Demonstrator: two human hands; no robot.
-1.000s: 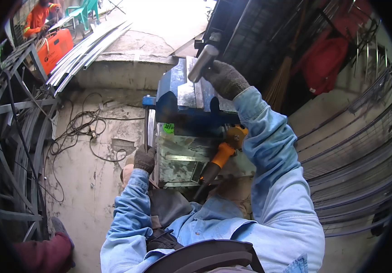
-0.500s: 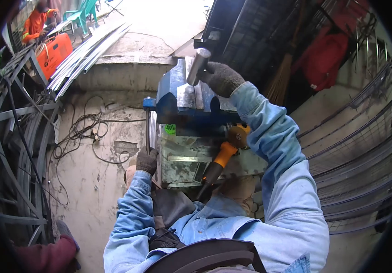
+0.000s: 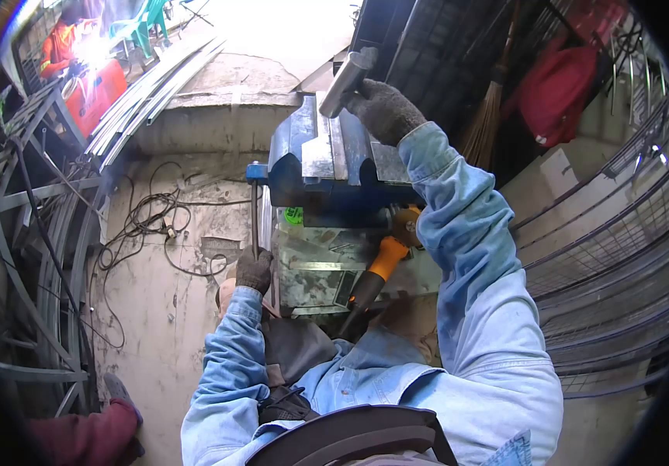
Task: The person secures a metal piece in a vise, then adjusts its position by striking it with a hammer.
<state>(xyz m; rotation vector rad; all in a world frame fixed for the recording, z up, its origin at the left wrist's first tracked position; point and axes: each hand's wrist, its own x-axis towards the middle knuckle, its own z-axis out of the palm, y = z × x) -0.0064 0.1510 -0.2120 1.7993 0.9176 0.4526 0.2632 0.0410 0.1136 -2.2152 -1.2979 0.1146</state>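
A dark knit glove covers my right hand (image 3: 385, 113), which is closed around a hammer, its metal head (image 3: 347, 82) raised just above a blue vise (image 3: 292, 151). A flat metal piece (image 3: 319, 151) lies at the vise jaws. My left hand (image 3: 254, 271), also gloved, is wrapped round the lower end of a dark bar (image 3: 254, 217) that hangs from the blue block at the vise's left side. Below the vise an orange and black angle grinder (image 3: 385, 260) rests on the metal bench top (image 3: 319, 287).
Bent metal frames (image 3: 32, 272) stand at left, near coiled cable (image 3: 152, 217) on the floor. Long metal strips (image 3: 152, 93) lie at upper left, beside a co-worker in orange (image 3: 57, 46) and bright welding light. A broom (image 3: 486, 116), red bag (image 3: 558, 93) and curved grilles (image 3: 606, 287) are at right.
My right hand and the hammer have risen slightly, and the hammer's tilt has changed. Bright light now flares by the co-worker. My left hand stays on the bar.
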